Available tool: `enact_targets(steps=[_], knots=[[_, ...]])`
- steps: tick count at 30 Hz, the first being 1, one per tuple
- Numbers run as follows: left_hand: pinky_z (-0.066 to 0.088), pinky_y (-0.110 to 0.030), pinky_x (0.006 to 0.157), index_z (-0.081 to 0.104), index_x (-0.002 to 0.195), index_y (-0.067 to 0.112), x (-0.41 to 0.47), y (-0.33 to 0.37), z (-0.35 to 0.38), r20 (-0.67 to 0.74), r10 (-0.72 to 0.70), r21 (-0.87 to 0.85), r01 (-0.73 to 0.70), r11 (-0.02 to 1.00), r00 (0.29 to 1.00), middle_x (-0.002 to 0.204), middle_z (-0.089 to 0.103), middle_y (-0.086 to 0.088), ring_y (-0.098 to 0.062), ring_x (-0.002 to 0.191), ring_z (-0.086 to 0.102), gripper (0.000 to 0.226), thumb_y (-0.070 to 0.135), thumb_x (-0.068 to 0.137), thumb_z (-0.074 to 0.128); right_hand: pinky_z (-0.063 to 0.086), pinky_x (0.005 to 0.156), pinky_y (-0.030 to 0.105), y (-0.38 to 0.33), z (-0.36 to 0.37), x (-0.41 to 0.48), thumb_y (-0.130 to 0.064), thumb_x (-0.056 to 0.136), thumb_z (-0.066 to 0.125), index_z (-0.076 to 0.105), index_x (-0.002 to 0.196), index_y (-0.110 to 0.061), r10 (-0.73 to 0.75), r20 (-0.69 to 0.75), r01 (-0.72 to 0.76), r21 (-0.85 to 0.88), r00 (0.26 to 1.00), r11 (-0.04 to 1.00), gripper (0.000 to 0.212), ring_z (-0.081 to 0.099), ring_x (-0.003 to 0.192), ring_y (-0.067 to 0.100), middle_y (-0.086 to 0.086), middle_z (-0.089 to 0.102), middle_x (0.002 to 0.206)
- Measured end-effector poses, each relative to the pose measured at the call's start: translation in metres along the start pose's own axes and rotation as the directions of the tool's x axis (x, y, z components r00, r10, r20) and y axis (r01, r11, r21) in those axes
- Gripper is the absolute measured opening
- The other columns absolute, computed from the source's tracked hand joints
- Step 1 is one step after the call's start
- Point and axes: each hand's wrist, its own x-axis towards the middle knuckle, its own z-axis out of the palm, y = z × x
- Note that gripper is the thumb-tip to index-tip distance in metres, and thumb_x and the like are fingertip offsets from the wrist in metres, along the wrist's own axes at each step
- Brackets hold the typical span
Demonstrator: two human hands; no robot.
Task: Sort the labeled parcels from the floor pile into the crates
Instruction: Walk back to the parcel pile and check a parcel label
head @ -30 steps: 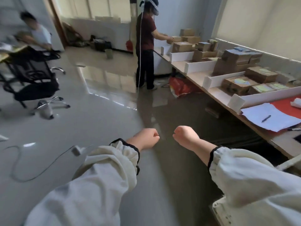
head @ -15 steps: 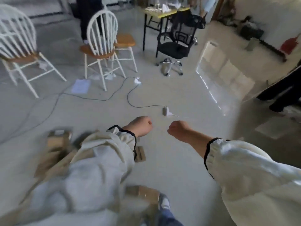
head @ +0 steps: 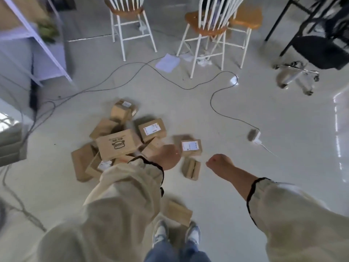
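Note:
A pile of several brown cardboard parcels lies on the pale floor in front of me. The largest box [head: 118,143] carries a black printed logo. Two smaller parcels show white labels, one at the back [head: 152,129] and one to the right [head: 190,147]. A narrow parcel [head: 191,168] lies between my hands, and another [head: 177,212] sits just ahead of my shoes. My left hand [head: 167,156] hovers over the pile's right edge, fingers curled, holding nothing. My right hand [head: 218,163] is a loose fist over bare floor, empty too. No crates are in view.
Black cables snake across the floor to a small adapter [head: 254,136] at the right. Two white chairs with wooden seats [head: 205,29] stand behind the pile, an office chair base [head: 296,72] at the far right, and a white metal shelf [head: 37,44] at the left.
The view has swung from the table with sorted boxes round to the left and down onto the floor pile. Both hands stay curled and empty in front of me.

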Motion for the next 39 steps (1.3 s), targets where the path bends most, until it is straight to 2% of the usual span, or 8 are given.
enact_targets(steps=[9,15,19,22,25,28,33,39], knots=[[0.044,-0.036,0.095,0.057,0.121,0.014,0.209,-0.046,0.195,0.095,0.060,-0.043,-0.056,0.997,0.994,0.124,0.058,-0.007,-0.026,0.112,0.054,0.034,0.022,0.096,0.035,0.038,0.075,0.026,0.106,0.144,0.232,-0.021,0.094,0.048,0.053,0.092,-0.015,0.098,-0.001,-0.098,0.085,0.995,0.992,0.008,0.047,0.086,0.020,0.007,0.052,0.094],[0.043,-0.037,0.089,0.055,0.108,0.011,0.356,-0.107,0.358,0.130,0.108,0.011,-0.110,0.994,0.986,0.117,0.059,-0.011,-0.027,0.103,0.054,0.027,0.023,0.097,0.033,0.038,0.054,0.024,0.180,0.271,0.394,-0.016,0.087,0.049,0.054,0.079,-0.012,0.199,-0.055,-0.190,0.137,0.978,0.972,0.010,0.049,0.062,0.018,0.005,0.054,0.081],[0.039,-0.035,0.083,0.055,0.108,0.009,0.421,-0.134,0.429,0.113,0.192,0.127,-0.206,0.970,0.975,0.113,0.059,-0.010,-0.028,0.103,0.055,0.024,0.021,0.096,0.038,0.045,0.075,0.030,0.213,0.329,0.464,-0.012,0.091,0.044,0.054,0.119,-0.004,0.203,-0.143,-0.174,0.192,0.969,0.966,0.030,0.057,0.098,0.028,0.010,0.057,0.115],[0.043,-0.035,0.085,0.055,0.117,0.007,0.458,-0.140,0.448,0.070,0.221,0.241,-0.232,0.942,0.973,0.117,0.060,-0.012,-0.031,0.107,0.057,0.029,0.023,0.097,0.042,0.039,0.069,0.029,0.218,0.350,0.503,-0.007,0.089,0.040,0.052,0.120,-0.004,0.126,-0.233,-0.097,0.132,0.964,0.986,0.033,0.054,0.094,0.030,0.014,0.055,0.115],[0.044,-0.032,0.083,0.059,0.111,0.008,0.483,-0.145,0.458,0.026,0.240,0.230,-0.239,0.943,0.971,0.110,0.062,-0.011,-0.030,0.102,0.058,0.027,0.026,0.095,0.046,0.037,0.064,0.028,0.214,0.354,0.518,-0.007,0.088,0.039,0.058,0.102,-0.007,0.077,-0.279,-0.051,0.102,0.957,0.994,0.023,0.049,0.081,0.025,0.012,0.056,0.097],[0.048,-0.039,0.088,0.058,0.102,0.017,0.487,-0.157,0.473,0.022,0.242,0.216,-0.240,0.946,0.970,0.100,0.062,-0.001,-0.025,0.095,0.059,0.026,0.035,0.090,0.044,0.043,0.067,0.030,0.211,0.361,0.516,-0.010,0.086,0.040,0.059,0.110,-0.005,0.092,-0.296,-0.066,0.096,0.951,0.993,0.031,0.054,0.088,0.029,0.013,0.056,0.104],[0.041,-0.042,0.101,0.049,0.129,0.014,0.500,-0.167,0.475,0.055,0.197,0.134,-0.202,0.970,0.979,0.130,0.055,-0.011,-0.030,0.118,0.052,0.036,0.020,0.096,0.041,0.050,0.077,0.036,0.212,0.369,0.519,-0.026,0.089,0.043,0.054,0.117,-0.010,0.102,-0.293,-0.066,0.130,0.951,0.989,0.033,0.051,0.099,0.028,0.009,0.049,0.116],[0.043,-0.036,0.098,0.012,0.151,0.031,0.521,-0.152,0.453,0.009,0.216,0.166,-0.215,0.962,0.976,0.150,0.035,-0.005,-0.028,0.126,0.048,0.069,0.006,0.093,0.041,0.043,0.093,0.041,0.217,0.384,0.505,-0.065,0.076,0.057,0.013,0.148,-0.017,0.093,-0.212,-0.094,0.005,0.973,0.996,0.097,0.030,0.130,0.030,0.002,0.014,0.150]])
